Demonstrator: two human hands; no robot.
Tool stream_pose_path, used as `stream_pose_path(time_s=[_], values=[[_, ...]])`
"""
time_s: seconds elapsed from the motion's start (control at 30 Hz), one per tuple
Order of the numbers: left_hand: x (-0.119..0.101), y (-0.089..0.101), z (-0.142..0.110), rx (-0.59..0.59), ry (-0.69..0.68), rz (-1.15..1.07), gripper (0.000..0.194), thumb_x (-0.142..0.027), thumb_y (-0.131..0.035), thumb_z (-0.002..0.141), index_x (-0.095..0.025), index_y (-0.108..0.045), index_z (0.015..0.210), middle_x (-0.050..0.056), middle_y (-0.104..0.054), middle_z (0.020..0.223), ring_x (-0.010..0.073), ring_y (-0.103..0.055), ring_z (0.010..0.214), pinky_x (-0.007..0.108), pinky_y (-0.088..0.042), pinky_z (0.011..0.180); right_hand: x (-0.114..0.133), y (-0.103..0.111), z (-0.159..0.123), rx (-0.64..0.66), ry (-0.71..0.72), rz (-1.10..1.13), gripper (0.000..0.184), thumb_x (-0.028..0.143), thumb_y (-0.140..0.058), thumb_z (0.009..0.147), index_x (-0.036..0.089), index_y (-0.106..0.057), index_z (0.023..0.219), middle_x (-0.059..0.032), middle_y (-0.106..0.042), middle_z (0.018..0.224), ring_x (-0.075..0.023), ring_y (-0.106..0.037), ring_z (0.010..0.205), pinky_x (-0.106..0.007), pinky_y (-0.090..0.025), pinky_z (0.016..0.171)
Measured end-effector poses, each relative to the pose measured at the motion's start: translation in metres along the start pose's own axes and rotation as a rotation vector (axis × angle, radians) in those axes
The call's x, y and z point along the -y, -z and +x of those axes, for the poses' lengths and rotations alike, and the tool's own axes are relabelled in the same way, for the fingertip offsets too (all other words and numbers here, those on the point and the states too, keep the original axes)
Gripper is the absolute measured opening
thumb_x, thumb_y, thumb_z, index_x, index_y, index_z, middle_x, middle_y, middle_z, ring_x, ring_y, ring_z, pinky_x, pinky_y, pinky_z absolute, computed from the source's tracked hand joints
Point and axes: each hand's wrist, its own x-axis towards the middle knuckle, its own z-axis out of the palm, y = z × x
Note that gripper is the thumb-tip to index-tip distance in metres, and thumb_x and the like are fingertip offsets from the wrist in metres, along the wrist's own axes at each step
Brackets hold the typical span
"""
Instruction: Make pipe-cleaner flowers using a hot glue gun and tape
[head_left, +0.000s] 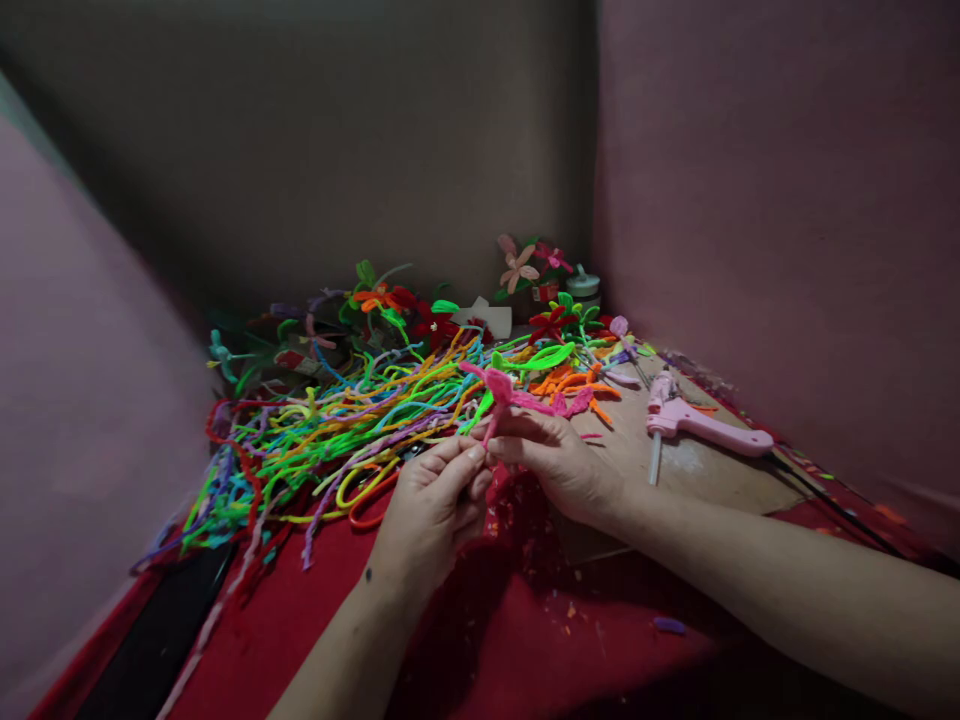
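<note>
Both my hands meet over the red cloth, pinching a pink pipe-cleaner flower piece (499,388) with looped petals pointing up and to the right. My left hand (442,490) closes thumb and fingers on its lower end. Just beside it, my right hand (555,460) grips the same piece, fingers pressed together. Behind the hands spreads a large heap of coloured pipe cleaners (330,440) in green, yellow, orange, blue and purple. Bright green leaf loops (546,358) and orange pipe-cleaner pieces (574,382) lie near the held piece.
A pink hot glue gun (705,425) rests on a cardboard sheet (720,485) at right, its black cord running off right. Finished flowers (517,265) and a lidded jar (583,287) stand by the back wall. A dark flat object (161,630) lies at left on the red cloth (300,620).
</note>
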Motion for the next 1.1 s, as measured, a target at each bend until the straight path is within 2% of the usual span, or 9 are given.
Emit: stream_pose_path(time_s=[0.1,0.17,0.27,0.37,0.47,0.63,0.83,0.97,1.1], values=[[0.001,0.001,0.000,0.052,0.030,-0.018,0.016,-0.031,-0.060,0.076,-0.018,-0.052,0.076,-0.010,-0.039,0.050,0.0000,-0.014,0.034,0.013,-0.012,0.034,-0.002,0.002,0.000,0.023,0.018,-0.030,0.016,0.033,-0.072,0.068,0.019,-0.071,0.077,0.0017,-0.064,0.067,-0.0135,-0.058,0.072,-0.033,-0.043,0.084],[0.005,0.000,0.000,0.038,-0.013,0.063,0.018,-0.033,-0.058,0.078,-0.017,-0.051,0.072,-0.009,-0.040,0.051,0.0005,-0.018,0.034,0.014,-0.014,0.035,-0.005,0.002,-0.001,-0.007,0.017,-0.023,0.017,0.033,-0.072,0.069,0.019,-0.072,0.078,0.0016,-0.063,0.064,-0.0138,-0.058,0.069,-0.034,-0.043,0.082],[0.015,0.000,0.001,-0.095,-0.295,0.447,0.015,-0.030,-0.053,0.081,-0.017,-0.058,0.076,-0.004,-0.049,0.056,0.0052,-0.038,0.041,0.017,-0.030,0.041,-0.010,0.002,-0.001,-0.041,0.035,0.025,0.017,0.032,-0.071,0.070,0.020,-0.072,0.081,0.0012,-0.065,0.066,-0.0149,-0.058,0.071,-0.033,-0.044,0.080],[0.024,0.002,0.004,-0.226,-0.665,0.912,0.017,-0.022,-0.050,0.082,-0.018,-0.062,0.092,0.003,-0.061,0.072,0.0131,-0.056,0.060,0.024,-0.044,0.061,-0.010,0.000,-0.002,-0.035,0.052,0.015,0.016,0.032,-0.071,0.071,0.021,-0.072,0.083,0.0004,-0.067,0.073,-0.0158,-0.059,0.075,-0.032,-0.044,0.080],[0.026,0.006,0.007,-0.235,-0.785,1.089,0.020,-0.019,-0.046,0.084,-0.018,-0.063,0.095,0.002,-0.061,0.070,0.0133,-0.055,0.058,0.023,-0.044,0.063,-0.007,-0.002,-0.003,-0.051,0.061,-0.068,0.017,0.034,-0.071,0.071,0.022,-0.072,0.082,0.0002,-0.067,0.077,-0.0161,-0.058,0.076,-0.031,-0.044,0.078],[0.019,0.007,0.004,-0.218,-0.633,0.896,0.017,-0.020,-0.048,0.084,-0.018,-0.064,0.087,-0.002,-0.055,0.062,0.0102,-0.048,0.054,0.020,-0.039,0.055,-0.002,-0.004,-0.002,-0.008,0.085,-0.100,0.020,0.037,-0.074,0.066,0.022,-0.072,0.080,0.0014,-0.068,0.077,-0.0155,-0.058,0.076,-0.032,-0.046,0.079],[0.012,0.004,0.001,-0.209,-0.355,0.533,0.010,-0.024,-0.055,0.079,-0.017,-0.062,0.077,-0.005,-0.046,0.055,0.0066,-0.037,0.048,0.017,-0.030,0.046,-0.003,-0.002,-0.002,-0.020,-0.001,-0.057,0.021,0.030,-0.078,0.059,0.022,-0.073,0.078,0.0012,-0.069,0.074,-0.0159,-0.060,0.077,-0.036,-0.045,0.086],[0.007,0.002,-0.001,-0.158,-0.222,0.348,0.017,-0.027,-0.060,0.076,-0.015,-0.056,0.064,-0.007,-0.041,0.048,0.0041,-0.029,0.042,0.017,-0.021,0.040,-0.003,0.000,-0.001,0.027,-0.002,0.011,0.017,0.030,-0.075,0.063,0.022,-0.073,0.077,0.0011,-0.069,0.073,-0.0140,-0.061,0.073,-0.032,-0.046,0.080],[0.003,0.000,-0.001,-0.119,-0.146,0.205,0.021,-0.028,-0.065,0.072,-0.015,-0.053,0.061,-0.006,-0.043,0.047,0.0029,-0.028,0.040,0.016,-0.018,0.038,-0.003,0.003,0.001,0.047,0.003,0.002,0.014,0.029,-0.073,0.067,0.022,-0.073,0.079,0.0018,-0.067,0.068,-0.0114,-0.059,0.067,-0.028,-0.044,0.074]])
